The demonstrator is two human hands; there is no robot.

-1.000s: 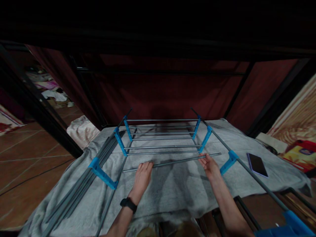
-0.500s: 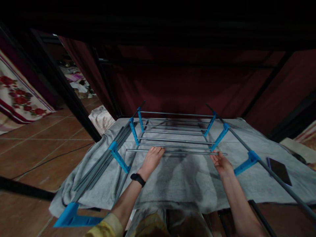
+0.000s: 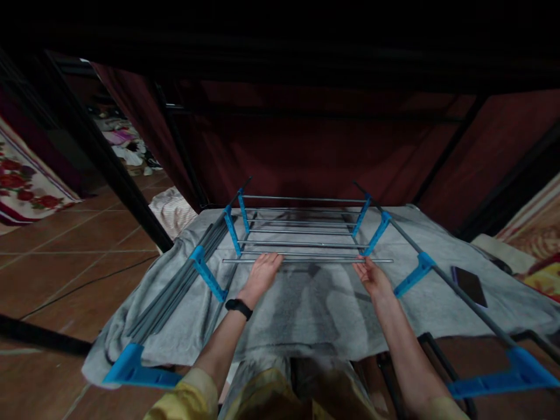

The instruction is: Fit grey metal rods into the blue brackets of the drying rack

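A loose grey metal rod lies crosswise just in front of a part-built rack of grey rods and blue plastic brackets, on a grey cloth. My left hand, with a black watch on the wrist, holds the rod left of its middle with the fingers curled over it. My right hand grips the same rod near its right end, close to a blue bracket.
A bundle of long grey rods lies along the cloth's left side. A dark phone rests on the cloth at right. Dark red fabric panels and black frame poles stand behind. Tiled floor lies at left.
Both hands moved the rod away from me, from a slanted lie on the cloth to level against the rack's front. The view shifted too.
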